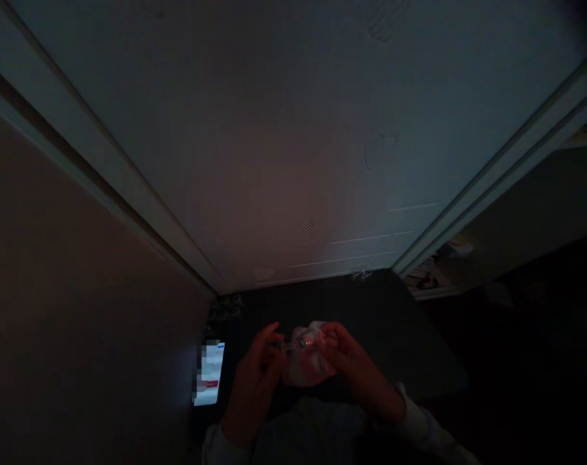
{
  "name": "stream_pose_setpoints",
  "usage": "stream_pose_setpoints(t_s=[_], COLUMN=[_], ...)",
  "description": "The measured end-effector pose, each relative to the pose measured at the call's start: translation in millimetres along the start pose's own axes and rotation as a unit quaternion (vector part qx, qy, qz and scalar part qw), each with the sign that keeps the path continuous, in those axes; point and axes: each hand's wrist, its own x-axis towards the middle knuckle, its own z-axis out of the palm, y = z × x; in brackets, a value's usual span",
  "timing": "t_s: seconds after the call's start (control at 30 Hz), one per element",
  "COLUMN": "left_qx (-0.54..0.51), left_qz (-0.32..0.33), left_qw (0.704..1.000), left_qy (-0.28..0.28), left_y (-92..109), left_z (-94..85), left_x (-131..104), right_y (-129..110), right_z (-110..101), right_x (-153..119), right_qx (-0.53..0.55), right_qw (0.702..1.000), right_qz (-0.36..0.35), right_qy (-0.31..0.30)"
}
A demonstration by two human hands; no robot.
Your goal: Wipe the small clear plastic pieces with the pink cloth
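In dim, reddish light, a crumpled pale cloth or tissue (305,368) is held up between my hands, above the dark tabletop. My right hand (351,361) pinches its upper right edge with thumb and fingers. From the other side my left hand (259,368) closes its fingertips around one end of a small clear, shiny object (301,343). That object lies against the cloth; its exact kind is too dark to make out.
A lit phone (209,374) stands at the left by the wall. Several small clear objects (228,307) sit at the table's back left corner, and more clear pieces (361,273) by the back panel (274,194). The dark tabletop (409,342) stretches right. Shelved items (426,271) show beyond it.
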Motion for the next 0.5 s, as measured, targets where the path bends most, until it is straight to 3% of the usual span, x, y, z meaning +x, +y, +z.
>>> stream_pose_setpoints(t_s=[0.23, 0.5], left_qx=[0.122, 0.181], left_qz=[0.089, 0.124], left_qw=[0.987, 0.975], left_qy=[-0.057, -0.041], left_y=[1, 6], left_z=[-12.6, -11.2], left_x=[-3, -3], right_y=[-6, 0], right_z=[-3, -9], right_x=[-3, -7], right_qx=[0.031, -0.016], right_qw=[0.999, 0.999], right_qz=[0.029, -0.008], right_qy=[-0.002, -0.034])
